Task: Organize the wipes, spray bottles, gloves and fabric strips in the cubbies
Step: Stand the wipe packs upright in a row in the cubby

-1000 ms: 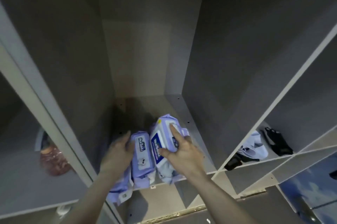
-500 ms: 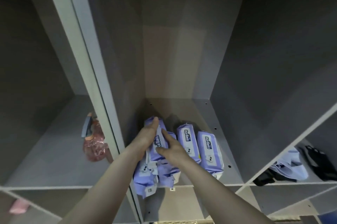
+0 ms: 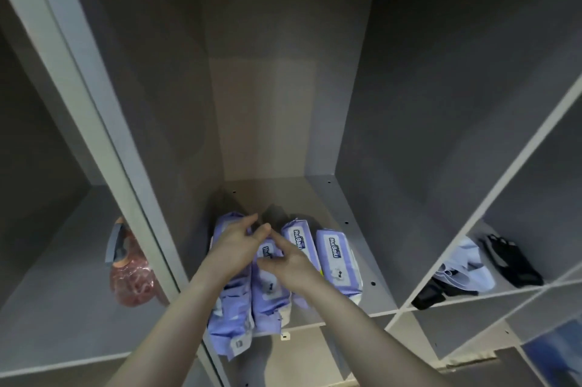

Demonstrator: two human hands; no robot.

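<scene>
Touching 4 crinkly wipe packs (image 3: 338, 260), hands (image 3: 261, 252)

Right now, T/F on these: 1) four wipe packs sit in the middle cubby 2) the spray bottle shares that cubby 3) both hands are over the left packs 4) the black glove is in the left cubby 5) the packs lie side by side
1) True: four wipe packs line the middle cubby.
2) False: the spray bottle stands in the cubby to the left.
3) True: the left hand and right hand are over the two left packs.
4) False: the black glove lies in a cubby to the right.
5) True: they lie side by side.
</scene>
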